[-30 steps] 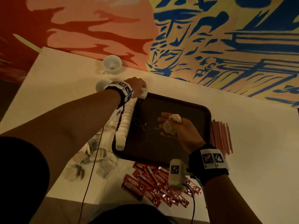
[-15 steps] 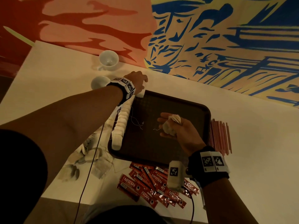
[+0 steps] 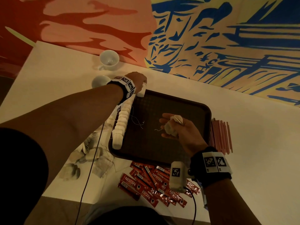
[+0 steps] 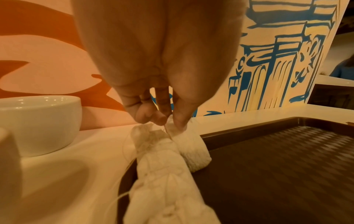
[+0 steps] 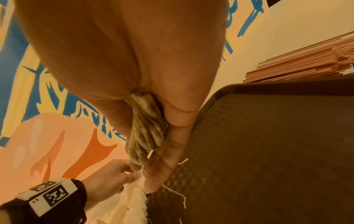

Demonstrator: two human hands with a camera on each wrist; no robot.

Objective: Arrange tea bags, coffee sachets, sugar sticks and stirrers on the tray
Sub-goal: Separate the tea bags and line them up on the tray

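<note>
Head view: L hand (image 3: 138,80) sits at the far-left corner of the brown tray (image 3: 201,109), fingers curled down, pinching the top of one tea bag (image 3: 141,93) at the far end of the tea bag row (image 3: 122,122). The row runs along the tray's left edge, bags overlapping, strings trailing onto the tray floor. R hand (image 3: 180,129) is over the tray centre-right, palm partly up, fingers closed round a bunch of tea bags (image 3: 172,127); one string hangs from the bunch. Loose tea bags (image 3: 90,158) lie on the table (image 3: 259,143) left of the tray, under the L forearm. Coffee sachets (image 3: 151,184) lie in a heap just beside the tray's near edge. Stirrers (image 3: 220,135) are stacked just beside the tray's right edge. Two white cups (image 3: 109,60) stand beyond the L hand.

L wrist view: thumb and fingertips (image 4: 180,119) pinch the tea bag's (image 4: 189,150) top seam; bag rests on the tray rim (image 4: 249,128) corner, touching the row's (image 4: 162,174) last bag. A cup (image 4: 38,124) stands near, to the left.

R wrist view: R hand (image 5: 153,91) grips the bunch (image 5: 147,128), fingers extended alongside it, above the tray (image 5: 268,151). L hand (image 5: 107,180) is visible beyond, at the row. Stirrers (image 5: 298,66) lie past the tray rim.
</note>
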